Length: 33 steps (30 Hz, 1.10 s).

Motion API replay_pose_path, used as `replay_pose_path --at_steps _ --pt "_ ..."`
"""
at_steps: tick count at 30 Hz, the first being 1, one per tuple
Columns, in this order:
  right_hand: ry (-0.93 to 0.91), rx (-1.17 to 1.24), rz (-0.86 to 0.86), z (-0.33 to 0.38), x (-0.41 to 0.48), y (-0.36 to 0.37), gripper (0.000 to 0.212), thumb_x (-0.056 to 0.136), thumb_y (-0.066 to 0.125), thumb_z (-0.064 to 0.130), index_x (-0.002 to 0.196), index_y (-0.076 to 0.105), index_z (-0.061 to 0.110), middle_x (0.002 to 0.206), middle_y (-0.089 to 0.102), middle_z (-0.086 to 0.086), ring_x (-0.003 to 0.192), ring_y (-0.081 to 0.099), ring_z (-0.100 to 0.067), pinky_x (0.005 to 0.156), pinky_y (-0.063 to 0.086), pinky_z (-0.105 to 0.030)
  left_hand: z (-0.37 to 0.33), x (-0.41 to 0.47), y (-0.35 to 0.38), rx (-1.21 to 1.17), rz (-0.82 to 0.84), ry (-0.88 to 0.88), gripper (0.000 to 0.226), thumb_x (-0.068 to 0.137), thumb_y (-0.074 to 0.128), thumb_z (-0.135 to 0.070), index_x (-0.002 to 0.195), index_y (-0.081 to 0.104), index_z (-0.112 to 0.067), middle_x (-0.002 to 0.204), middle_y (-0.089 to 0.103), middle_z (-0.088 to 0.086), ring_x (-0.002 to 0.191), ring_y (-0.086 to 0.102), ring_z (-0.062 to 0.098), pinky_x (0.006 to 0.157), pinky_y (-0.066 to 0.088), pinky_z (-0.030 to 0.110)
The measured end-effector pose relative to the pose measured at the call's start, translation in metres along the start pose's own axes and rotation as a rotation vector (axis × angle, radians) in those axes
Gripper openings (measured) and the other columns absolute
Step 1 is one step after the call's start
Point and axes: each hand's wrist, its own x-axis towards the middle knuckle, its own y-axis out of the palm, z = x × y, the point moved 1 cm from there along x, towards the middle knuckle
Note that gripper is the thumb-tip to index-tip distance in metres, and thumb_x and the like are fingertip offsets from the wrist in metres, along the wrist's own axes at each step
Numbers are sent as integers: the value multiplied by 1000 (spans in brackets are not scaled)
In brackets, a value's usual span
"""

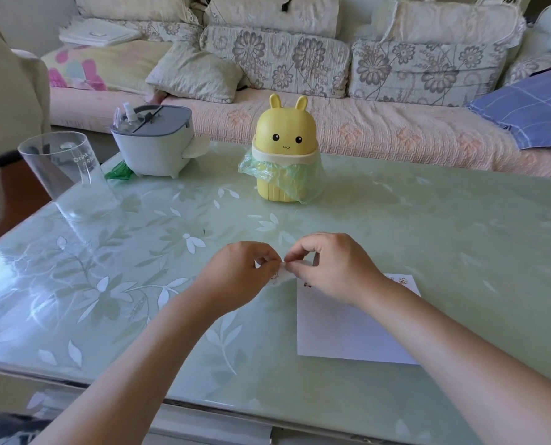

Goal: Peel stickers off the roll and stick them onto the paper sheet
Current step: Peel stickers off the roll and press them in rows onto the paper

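A white paper sheet [348, 329] lies flat on the green glass table [139, 284], partly under my right forearm; small cartoon stickers [402, 280] sit along its far edge. Just left of the sheet, both hands meet above the table. My left hand [238, 277] holds the small white sticker roll [280, 277], of which only a strip with printed figures shows. My right hand [328, 268] pinches the strip's end with thumb and forefinger, fingertips touching those of the left hand. Whether a sticker is lifted free is hidden by the fingers.
A yellow rabbit-shaped bin [283, 152] with a green bag stands at the table's middle back. A grey tissue box [153, 139] and a clear plastic cup [63, 171] stand back left. A sofa [332, 123] runs behind the table.
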Motion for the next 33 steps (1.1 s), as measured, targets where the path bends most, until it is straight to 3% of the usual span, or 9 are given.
replay_pose_path --at_steps 3,7,10,14,19,27,31,33 --pt "-64 -24 -33 3 0 1 8 82 77 39 78 73 33 78 68 20 65 56 9 57 33 -12 -1 0 -1 -22 -20 -2 17 91 59 -34 78 69 -36 68 63 -19 64 59 3 57 44 18" --pt "-186 -70 -121 7 1 6 11 82 79 30 73 73 29 65 56 22 61 53 5 54 30 -12 -1 1 -3 -108 -47 -89 16 87 62 -31 73 71 -30 61 64 -13 54 55 2 45 37 10" --pt "-260 -81 -166 7 1 9 13 81 80 26 72 71 26 67 59 14 59 53 -4 52 39 -22 -1 2 -3 -189 -40 -167 17 86 61 -27 73 73 -26 58 62 -10 46 49 -1 42 34 10" --pt "-339 -93 -192 7 0 12 12 82 76 19 74 68 19 71 57 14 60 51 -7 54 41 -23 1 3 -2 -231 -48 -210 21 89 59 -24 73 73 -24 60 64 -10 45 47 -2 41 33 9" --pt "-283 -50 -212 -1 4 9 9 86 71 12 80 65 15 78 58 11 66 55 -8 61 49 -31 15 7 -3 -71 -99 -218 21 93 54 -22 81 71 -26 71 66 -11 69 62 13 61 47 25" --pt "-117 -17 -133 -14 12 6 15 92 58 6 96 67 17 95 58 9 82 58 -8 80 50 -31 32 5 -10 536 -190 -59 28 95 39 -21 90 65 -29 93 64 -6 89 56 19 82 36 31" --pt "-34 -120 -25 -16 13 9 23 91 58 18 107 65 32 112 50 17 77 58 -10 77 51 -33 23 7 -7 570 -168 -18 33 97 40 -41 122 61 -34 119 60 -5 109 51 20 95 36 35" --pt "10 -220 6 -15 13 7 30 90 59 27 119 61 36 122 45 18 87 58 -10 77 47 -29 20 9 -3 522 -136 43 36 96 45 -44 130 55 -35 127 56 -6 116 48 19 96 35 34"
